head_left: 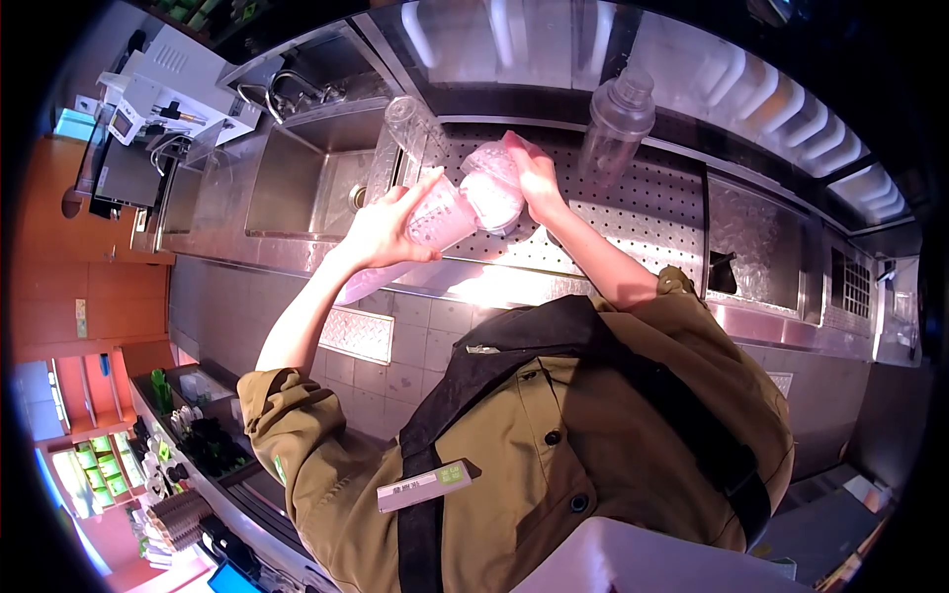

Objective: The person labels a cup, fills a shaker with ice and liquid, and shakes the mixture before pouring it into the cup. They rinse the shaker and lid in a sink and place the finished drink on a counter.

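My left hand point(388, 229) is wrapped round a clear plastic cup point(441, 215) with dark printing, held tilted above the drain tray. Against its right side is a clear container point(491, 188) with pale contents, in the grip of my right hand point(534, 176). The container tips with its mouth toward the cup; glare hides whether anything flows between them. Just behind my left hand, a tall clear jar point(415, 130) leans on the counter. A clear shaker point(620, 124) with a cap stands beyond my right hand.
Below the hands lies a perforated metal drain tray point(633, 222). A steel sink point(297, 193) is at the left, with a faucet point(287, 97) behind. To the right, an ice bin point(756, 232) holds a black-handled scoop point(724, 261). A white machine point(178, 79) occupies the far left.
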Demonstrator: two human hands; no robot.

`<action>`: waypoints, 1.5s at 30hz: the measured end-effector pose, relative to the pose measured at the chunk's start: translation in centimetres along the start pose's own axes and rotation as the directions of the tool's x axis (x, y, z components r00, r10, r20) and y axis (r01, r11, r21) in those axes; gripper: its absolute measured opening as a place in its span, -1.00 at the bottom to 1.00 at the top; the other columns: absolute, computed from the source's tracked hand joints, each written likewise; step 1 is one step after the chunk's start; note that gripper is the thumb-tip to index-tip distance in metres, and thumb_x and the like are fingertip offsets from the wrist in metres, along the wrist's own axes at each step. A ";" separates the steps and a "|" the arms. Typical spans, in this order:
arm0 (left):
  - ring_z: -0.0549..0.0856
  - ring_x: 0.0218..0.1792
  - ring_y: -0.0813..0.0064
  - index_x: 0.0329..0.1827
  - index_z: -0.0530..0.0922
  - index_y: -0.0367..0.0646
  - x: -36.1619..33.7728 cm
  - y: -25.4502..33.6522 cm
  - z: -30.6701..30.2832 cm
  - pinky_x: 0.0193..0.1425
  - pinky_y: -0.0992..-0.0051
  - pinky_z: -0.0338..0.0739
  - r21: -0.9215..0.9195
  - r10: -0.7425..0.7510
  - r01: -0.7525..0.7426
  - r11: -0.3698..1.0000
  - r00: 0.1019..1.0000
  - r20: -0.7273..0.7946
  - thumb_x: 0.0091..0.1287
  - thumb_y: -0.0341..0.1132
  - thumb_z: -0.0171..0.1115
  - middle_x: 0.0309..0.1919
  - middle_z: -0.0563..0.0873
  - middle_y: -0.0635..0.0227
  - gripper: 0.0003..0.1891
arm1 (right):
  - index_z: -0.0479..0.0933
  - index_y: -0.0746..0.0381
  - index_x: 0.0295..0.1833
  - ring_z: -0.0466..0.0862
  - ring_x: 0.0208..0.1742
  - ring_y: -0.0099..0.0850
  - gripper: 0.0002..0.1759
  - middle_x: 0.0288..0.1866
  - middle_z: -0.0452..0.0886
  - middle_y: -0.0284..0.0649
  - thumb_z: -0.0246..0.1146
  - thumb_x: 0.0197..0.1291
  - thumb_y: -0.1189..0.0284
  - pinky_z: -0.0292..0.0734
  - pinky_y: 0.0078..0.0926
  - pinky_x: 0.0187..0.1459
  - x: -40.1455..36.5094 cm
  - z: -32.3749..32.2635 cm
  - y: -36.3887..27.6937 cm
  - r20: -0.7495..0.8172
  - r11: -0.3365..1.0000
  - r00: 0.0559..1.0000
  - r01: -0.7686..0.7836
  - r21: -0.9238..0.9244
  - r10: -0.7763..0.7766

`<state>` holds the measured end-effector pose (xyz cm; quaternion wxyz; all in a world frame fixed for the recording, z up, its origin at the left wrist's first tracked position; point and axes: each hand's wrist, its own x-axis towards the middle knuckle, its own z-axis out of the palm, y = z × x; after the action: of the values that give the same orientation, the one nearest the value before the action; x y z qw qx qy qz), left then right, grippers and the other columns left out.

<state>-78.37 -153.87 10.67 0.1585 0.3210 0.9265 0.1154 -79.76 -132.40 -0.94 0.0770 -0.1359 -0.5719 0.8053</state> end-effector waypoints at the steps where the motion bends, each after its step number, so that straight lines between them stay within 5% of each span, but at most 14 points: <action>1: 0.54 -0.11 -0.05 0.40 -0.03 0.31 0.0 0.0 0.0 -0.01 0.18 0.46 -0.001 0.000 0.000 1.000 1.000 -0.002 -0.29 -0.08 0.45 -0.12 0.48 0.05 0.10 | 0.44 0.34 0.10 0.48 0.06 -0.42 -0.55 0.05 0.52 -0.11 0.12 0.21 0.25 0.30 -0.55 0.08 0.0 0.0 -0.1 -0.001 1.000 1.000 0.001 0.002 -0.001; 7: 0.49 0.03 -0.04 0.41 -0.02 0.17 -0.3 0.2 0.0 0.11 0.21 0.41 -0.090 -0.014 0.013 0.996 1.000 -0.015 -0.28 -0.12 0.46 0.02 0.45 0.00 0.11 | 0.43 0.34 0.10 0.48 0.07 -0.42 -0.56 0.06 0.52 -0.11 0.11 0.21 0.26 0.29 -0.56 0.09 0.0 0.0 0.0 0.009 1.000 1.000 0.001 0.009 -0.001; 10: 0.43 0.14 0.05 0.41 -0.07 0.04 -0.9 -1.4 1.1 0.21 0.25 0.35 -0.217 0.071 -0.122 0.968 0.972 -0.225 -0.29 -0.17 0.49 0.09 0.40 -0.03 0.15 | 0.44 0.35 0.09 0.48 0.05 -0.43 -0.54 0.05 0.53 -0.12 0.12 0.21 0.23 0.31 -0.56 0.06 0.3 -0.1 0.4 0.014 1.000 1.000 -0.013 0.002 0.013; 13: 0.36 0.21 0.15 0.40 -0.13 -0.18 -1.5 -3.3 2.6 0.27 0.33 0.28 -0.445 -0.124 -0.053 0.894 0.925 -0.360 -0.27 -0.13 0.51 0.18 0.31 0.00 0.19 | 0.44 0.35 0.09 0.48 0.03 -0.44 -0.51 0.03 0.53 -0.12 0.13 0.20 0.18 0.34 -0.55 0.02 0.2 0.0 0.1 0.000 0.998 0.998 -0.056 -0.037 0.056; 17: 0.31 0.22 0.14 0.39 -0.20 -0.25 0.6 -5.0 6.2 0.27 0.28 0.26 -0.572 -0.258 -0.190 0.798 0.749 -0.610 -0.28 -0.24 0.55 0.19 0.27 -0.06 0.23 | 0.43 0.35 0.10 0.48 0.02 -0.44 -0.47 0.03 0.53 -0.12 0.13 0.19 0.14 0.36 -0.54 0.00 0.5 -0.2 0.6 0.037 0.998 0.998 -0.056 -0.020 0.057; 31: 0.07 0.35 0.09 0.39 -0.39 -0.19 4.8 -1.4 17.0 0.39 0.15 -0.07 -0.517 -0.414 -0.292 0.804 0.349 -0.841 -0.15 -0.14 0.49 0.34 0.01 -0.04 0.26 | 0.38 0.36 0.16 0.46 0.05 -0.43 -0.43 0.06 0.49 -0.12 0.11 0.22 0.12 0.30 -0.56 0.09 0.8 -0.3 0.5 0.061 0.999 0.998 -0.028 -0.045 0.031; 32: 0.10 0.33 0.08 0.40 -0.36 -0.20 4.4 0.5 17.8 0.38 0.14 -0.05 -0.629 -0.442 -0.375 0.681 0.475 -0.761 -0.20 -0.10 0.52 0.31 0.08 -0.03 0.29 | 0.37 0.36 0.16 0.47 0.03 -0.45 -0.42 0.04 0.50 -0.15 0.12 0.21 0.12 0.31 -0.55 0.09 0.8 -0.3 0.4 0.059 0.998 0.998 -0.029 -0.050 0.031; 33: 0.12 0.32 0.08 0.40 -0.33 -0.21 4.6 1.2 19.4 0.38 0.13 -0.02 -0.595 -0.403 -0.204 0.778 0.564 -0.721 -0.23 -0.10 0.54 0.29 0.11 -0.06 0.30 | 0.36 0.36 0.16 0.48 0.01 -0.47 -0.42 0.02 0.51 -0.18 0.12 0.21 0.11 0.31 -0.55 0.08 0.7 -0.3 0.5 0.056 0.998 0.998 -0.032 -0.057 0.035; 34: 0.15 0.31 0.08 0.39 -0.30 -0.23 5.8 1.6 20.4 0.35 0.11 0.06 -0.480 -0.276 -0.293 0.827 0.531 -0.801 -0.24 -0.10 0.55 0.29 0.11 -0.10 0.29 | 0.37 0.36 0.15 0.48 0.01 -0.47 -0.42 0.02 0.51 -0.19 0.12 0.21 0.11 0.31 -0.55 0.09 0.6 -0.3 0.4 0.058 0.998 0.997 -0.041 -0.042 0.043; 36: 0.18 0.29 0.08 0.38 -0.26 -0.27 7.2 3.8 22.2 0.29 0.14 0.17 -0.722 -0.534 -0.296 0.626 0.513 -0.673 -0.24 -0.09 0.55 0.28 0.13 -0.10 0.27 | 0.38 0.35 0.14 0.48 0.01 -0.48 -0.43 0.01 0.51 -0.19 0.12 0.21 0.11 0.31 -0.56 0.09 0.5 -0.2 -0.1 0.060 0.999 0.997 -0.050 -0.015 0.050; 37: 0.19 0.29 0.08 0.38 -0.23 -0.29 7.1 3.9 22.9 0.29 0.16 0.18 -0.526 -0.410 -0.130 0.841 0.481 -0.775 -0.24 -0.07 0.56 0.28 0.14 -0.10 0.26 | 0.40 0.35 0.11 0.51 -0.06 -0.49 -0.46 -0.06 0.54 -0.21 0.13 0.21 0.13 0.37 -0.57 0.03 0.4 0.0 -0.4 0.057 0.999 0.998 -0.023 -0.022 0.025; 39: 0.20 0.28 0.11 0.37 -0.23 -0.30 6.5 4.0 23.3 0.28 0.19 0.21 -0.543 -0.451 -0.113 0.832 0.432 -0.781 -0.22 -0.15 0.54 0.28 0.12 -0.10 0.23 | 0.51 0.30 -0.29 0.52 -0.51 -0.59 -0.69 -0.48 0.51 -0.37 0.17 0.18 0.22 0.47 -0.53 -0.53 0.6 0.2 0.4 0.001 0.979 0.983 -0.182 0.090 0.183; 41: 0.20 0.27 0.13 0.37 -0.24 -0.31 7.3 4.3 22.7 0.26 0.22 0.24 -0.626 -0.526 -0.169 0.761 0.402 -0.749 -0.20 -0.24 0.53 0.27 0.11 -0.10 0.20 | 0.53 0.28 -0.43 0.48 -0.50 -0.63 -0.74 -0.51 0.52 -0.42 0.18 0.15 0.29 0.43 -0.54 -0.53 1.5 -1.8 4.1 0.177 0.989 0.984 -0.009 0.148 -0.017; 45: 0.22 0.26 0.18 0.36 -0.25 -0.33 8.3 5.3 21.1 0.23 0.28 0.30 -0.722 -0.601 -0.271 0.637 0.412 -0.685 -0.15 -0.40 0.50 0.27 0.08 -0.10 0.15 | 0.48 0.29 0.03 0.53 -0.17 -0.55 -0.65 -0.13 0.57 -0.27 0.14 0.16 0.36 0.45 -0.56 -0.14 0.6 0.2 0.6 0.011 0.976 0.991 -0.132 -0.173 0.136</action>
<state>-73.83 -142.17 -9.00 -0.2302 0.0049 0.7518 0.6179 -80.41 -132.61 -1.52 0.0041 -0.1713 -0.6294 0.7579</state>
